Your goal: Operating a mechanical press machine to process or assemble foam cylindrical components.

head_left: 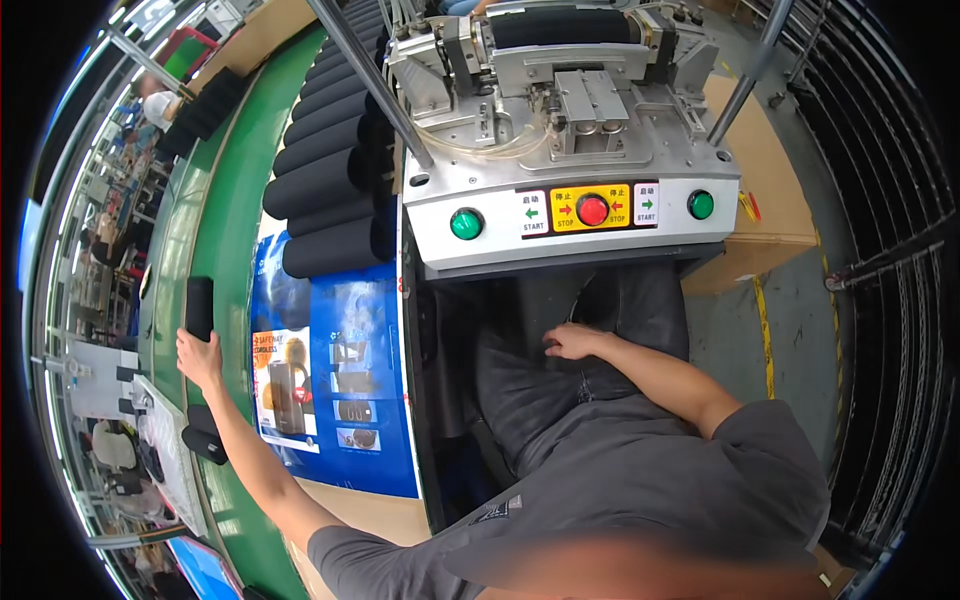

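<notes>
The left hand (203,360) hides the near end of a black, soft-looking cylinder (199,306), which lies on the green conveyor belt (232,215) at the person's left. The fingers meet that end, but I cannot tell whether they grip it or only touch it. The far end of the row of black padded cylinders (325,205) is cut off by the upper edge, and a slanting grey metal post (372,85) passes in front of part of it.

The left arm reaches well out to the side, almost straight. The right arm is bent at the elbow, its hand (575,341) over the lap, fingers loosely curled and slightly apart, nothing visible in them.

More black rounded pieces (205,435) lie on the belt beside the left forearm. Between belt and lap is a worktop covered with a blue printed sheet (362,300). Ahead stands a silver metal machine (575,165) with two green buttons and a red one, carrying another black cylinder (565,28) on top.
</notes>
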`<state>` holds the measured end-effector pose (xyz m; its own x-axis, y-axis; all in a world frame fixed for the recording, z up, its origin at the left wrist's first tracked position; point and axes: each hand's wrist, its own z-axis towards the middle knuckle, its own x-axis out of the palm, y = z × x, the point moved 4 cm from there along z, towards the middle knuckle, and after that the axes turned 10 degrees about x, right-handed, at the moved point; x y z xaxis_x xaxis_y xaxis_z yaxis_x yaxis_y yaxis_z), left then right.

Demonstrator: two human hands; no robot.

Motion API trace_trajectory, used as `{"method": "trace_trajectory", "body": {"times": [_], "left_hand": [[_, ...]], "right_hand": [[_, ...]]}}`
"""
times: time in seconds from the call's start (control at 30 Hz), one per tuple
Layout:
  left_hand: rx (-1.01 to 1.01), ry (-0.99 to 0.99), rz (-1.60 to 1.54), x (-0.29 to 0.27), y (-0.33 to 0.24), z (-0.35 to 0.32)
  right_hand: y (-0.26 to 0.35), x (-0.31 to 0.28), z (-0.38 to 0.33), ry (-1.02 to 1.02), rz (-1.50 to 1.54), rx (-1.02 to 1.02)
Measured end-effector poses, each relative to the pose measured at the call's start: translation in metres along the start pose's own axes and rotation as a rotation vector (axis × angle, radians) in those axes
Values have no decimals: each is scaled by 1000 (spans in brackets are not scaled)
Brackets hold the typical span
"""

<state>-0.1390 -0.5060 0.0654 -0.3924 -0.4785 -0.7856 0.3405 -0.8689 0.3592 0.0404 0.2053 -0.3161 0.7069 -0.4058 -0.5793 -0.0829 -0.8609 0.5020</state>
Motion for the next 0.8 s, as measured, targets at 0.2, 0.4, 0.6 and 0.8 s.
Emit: {"method": "trace_trajectory", "body": {"times": [0.2,0.4,0.6,0.8], "left_hand": [[341,183,-543,-222,-110,-34],[1111,360,-755,-406,-303,-105],[1285,738,-938,-461,-425,-96],[1315,-223,-1092,-450,-556,22]], "right_hand": [[128,-93,-126,-428,412,-624],[216,-179,-272,-919,-46,-951],[166,-226,-312,-1122,-93,-580],[60,-221,-327,-969,588,-579]]}}
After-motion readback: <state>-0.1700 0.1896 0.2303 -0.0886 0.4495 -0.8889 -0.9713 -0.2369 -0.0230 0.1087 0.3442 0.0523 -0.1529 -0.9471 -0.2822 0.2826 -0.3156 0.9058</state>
